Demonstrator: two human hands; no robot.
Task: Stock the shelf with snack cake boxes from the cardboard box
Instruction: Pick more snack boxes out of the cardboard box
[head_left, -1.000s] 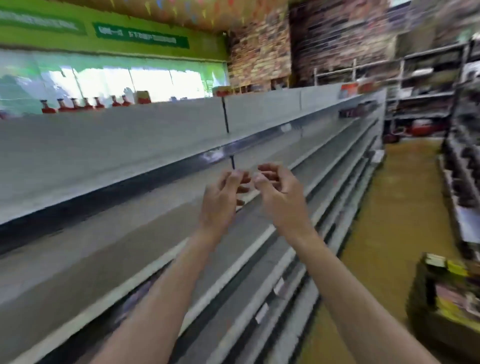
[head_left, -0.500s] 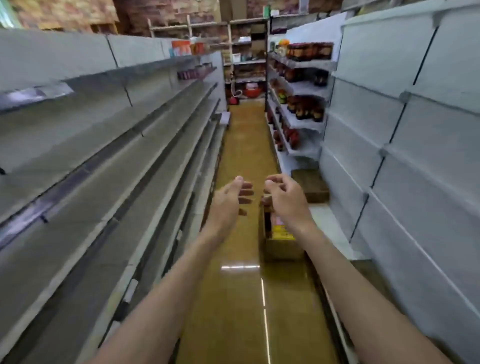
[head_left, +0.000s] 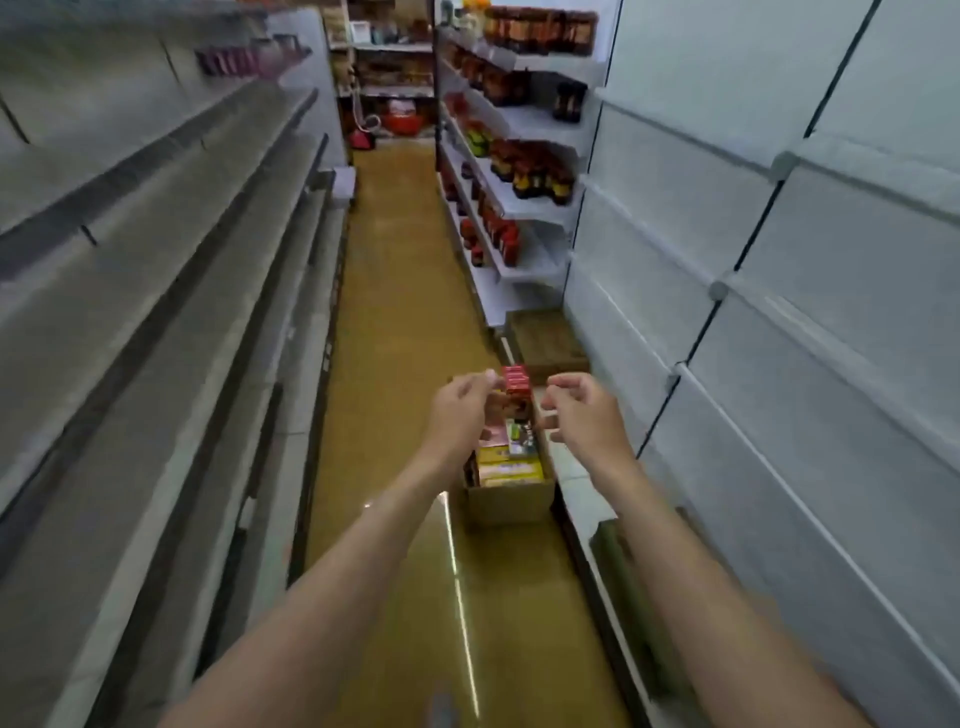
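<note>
Snack cake boxes (head_left: 508, 461) sit packed upright in an open cardboard box (head_left: 511, 500) on the yellow-brown aisle floor (head_left: 400, 332), close against the base of the right-hand shelving (head_left: 779, 332). Both arms reach forward above the cardboard box. The left hand (head_left: 460, 415) hangs over its left edge with fingers loosely curled; a small red box (head_left: 516, 378) shows just beside its fingertips, but whether they touch it cannot be told through the blur. The right hand (head_left: 589, 415) hovers over the right edge, fingers relaxed and half curled, holding nothing. Grey shelves (head_left: 156, 260) on the left run bare down the aisle. Dark bottles (head_left: 519, 161) line the far shelves on the right, and a brown crate (head_left: 545, 343) stands beyond the cardboard box.
</note>
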